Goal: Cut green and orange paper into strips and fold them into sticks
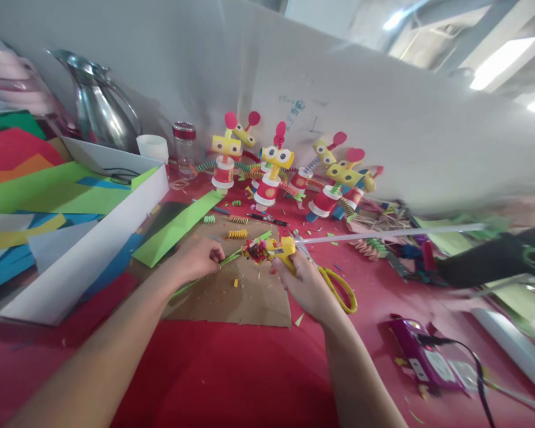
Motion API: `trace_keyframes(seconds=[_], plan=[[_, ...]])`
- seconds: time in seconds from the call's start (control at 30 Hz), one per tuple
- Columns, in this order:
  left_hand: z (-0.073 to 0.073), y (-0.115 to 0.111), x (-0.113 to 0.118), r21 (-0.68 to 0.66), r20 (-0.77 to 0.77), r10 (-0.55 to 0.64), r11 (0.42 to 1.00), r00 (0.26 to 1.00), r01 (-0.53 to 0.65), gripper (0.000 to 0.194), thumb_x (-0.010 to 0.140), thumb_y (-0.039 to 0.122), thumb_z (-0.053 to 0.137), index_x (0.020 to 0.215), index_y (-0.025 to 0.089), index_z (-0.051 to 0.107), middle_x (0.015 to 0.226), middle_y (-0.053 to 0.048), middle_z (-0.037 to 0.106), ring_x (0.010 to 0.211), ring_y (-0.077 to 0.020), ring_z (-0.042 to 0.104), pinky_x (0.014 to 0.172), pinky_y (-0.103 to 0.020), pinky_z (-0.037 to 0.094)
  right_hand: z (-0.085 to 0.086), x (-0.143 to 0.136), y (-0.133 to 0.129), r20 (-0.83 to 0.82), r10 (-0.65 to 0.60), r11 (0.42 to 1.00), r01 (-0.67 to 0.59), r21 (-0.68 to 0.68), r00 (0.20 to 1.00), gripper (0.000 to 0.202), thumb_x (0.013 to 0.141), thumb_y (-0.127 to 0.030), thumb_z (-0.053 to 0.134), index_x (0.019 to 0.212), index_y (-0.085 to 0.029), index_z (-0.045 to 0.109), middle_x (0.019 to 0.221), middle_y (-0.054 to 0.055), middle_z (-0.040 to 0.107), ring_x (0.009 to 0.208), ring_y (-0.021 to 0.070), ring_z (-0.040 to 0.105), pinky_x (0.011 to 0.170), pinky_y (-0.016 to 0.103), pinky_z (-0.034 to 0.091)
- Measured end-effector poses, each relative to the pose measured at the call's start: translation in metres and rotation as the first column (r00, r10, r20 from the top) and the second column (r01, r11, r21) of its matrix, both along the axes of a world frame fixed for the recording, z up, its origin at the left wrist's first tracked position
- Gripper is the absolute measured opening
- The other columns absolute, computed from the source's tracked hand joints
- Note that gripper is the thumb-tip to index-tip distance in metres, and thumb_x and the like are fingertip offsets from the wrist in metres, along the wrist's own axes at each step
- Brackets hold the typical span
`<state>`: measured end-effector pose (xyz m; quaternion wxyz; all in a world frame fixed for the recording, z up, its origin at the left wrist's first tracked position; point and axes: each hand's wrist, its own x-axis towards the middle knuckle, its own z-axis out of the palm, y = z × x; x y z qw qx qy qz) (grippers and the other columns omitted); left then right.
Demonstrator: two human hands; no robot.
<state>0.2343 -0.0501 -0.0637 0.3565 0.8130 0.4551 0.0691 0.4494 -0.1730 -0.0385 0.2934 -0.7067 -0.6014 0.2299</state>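
My left hand point(204, 257) pinches thin green paper strips point(232, 257) above a brown cardboard sheet point(258, 297). Wrapped in my right hand point(307, 279) is a yellow hot glue gun point(286, 248), its nozzle end crusted with colourful scraps and pointing at the strips. A long clear glue stick point(383, 235) juts out of its back to the right. Whether the nozzle touches the strips I cannot tell. Beside my right hand are yellow-handled scissors point(341, 290), partly hidden. Folded paper springs, such as a yellow one point(238, 234), lie just beyond, near a black pen point(267, 219).
Several paper-cup figures point(267, 189) stand along the wall. On the left, a white box point(98, 238) holds coloured paper, with a steel jug point(98, 104), white cup point(153, 147) and glass jar point(185, 145) behind. A purple device point(423, 351) with a cable sits at right.
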Motion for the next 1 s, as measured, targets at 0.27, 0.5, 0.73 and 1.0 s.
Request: trace_keyframes(seconds=[0.27, 0.5, 0.73, 1.0], plan=[[-0.005, -0.002, 0.000, 0.060, -0.048, -0.007, 0.998, 0.999, 0.010, 0.021, 0.063, 0.018, 0.060, 0.084, 0.021, 0.065, 0.083, -0.002, 0.070, 0.080, -0.0196, 0.064, 0.069, -0.029, 0.044, -0.008, -0.013, -0.004, 0.207, -0.058, 0.993, 0.078, -0.086, 0.976, 0.027, 0.094, -0.041, 0.044, 0.104, -0.020, 0.058, 0.087, 0.008, 0.072, 0.082, 0.0252, 0.067, 0.065, 0.028, 0.038], [-0.003, -0.004, 0.002, 0.099, -0.093, -0.012, 0.995, 0.996, 0.021, 0.021, 0.065, 0.018, 0.060, 0.085, 0.022, 0.063, 0.083, -0.001, 0.069, 0.079, -0.0188, 0.062, 0.068, -0.029, 0.043, -0.005, -0.019, -0.002, 0.289, -0.066, 0.985, 0.108, -0.132, 0.955, 0.032, 0.096, -0.042, 0.042, 0.112, -0.019, 0.055, 0.090, 0.010, 0.073, 0.084, 0.0291, 0.068, 0.062, 0.028, 0.035], [-0.006, -0.005, 0.003, 0.096, -0.096, -0.014, 0.995, 0.995, 0.024, 0.019, 0.066, 0.019, 0.060, 0.085, 0.022, 0.060, 0.082, -0.001, 0.067, 0.077, -0.0191, 0.062, 0.067, -0.029, 0.042, 0.001, -0.022, 0.001, 0.373, -0.055, 0.982, 0.117, -0.145, 0.926, 0.030, 0.096, -0.041, 0.043, 0.111, -0.019, 0.055, 0.091, 0.010, 0.074, 0.084, 0.0297, 0.069, 0.059, 0.028, 0.031], [-0.005, -0.005, 0.003, 0.104, -0.090, -0.019, 0.994, 0.996, 0.028, 0.014, 0.068, 0.021, 0.061, 0.083, 0.022, 0.060, 0.080, -0.001, 0.066, 0.076, -0.0188, 0.061, 0.067, -0.029, 0.042, -0.001, -0.026, 0.002, 0.448, -0.040, 0.983, 0.116, -0.144, 0.893, 0.034, 0.097, -0.044, 0.039, 0.111, -0.018, 0.056, 0.088, 0.011, 0.074, 0.080, 0.0303, 0.070, 0.057, 0.030, 0.030]])
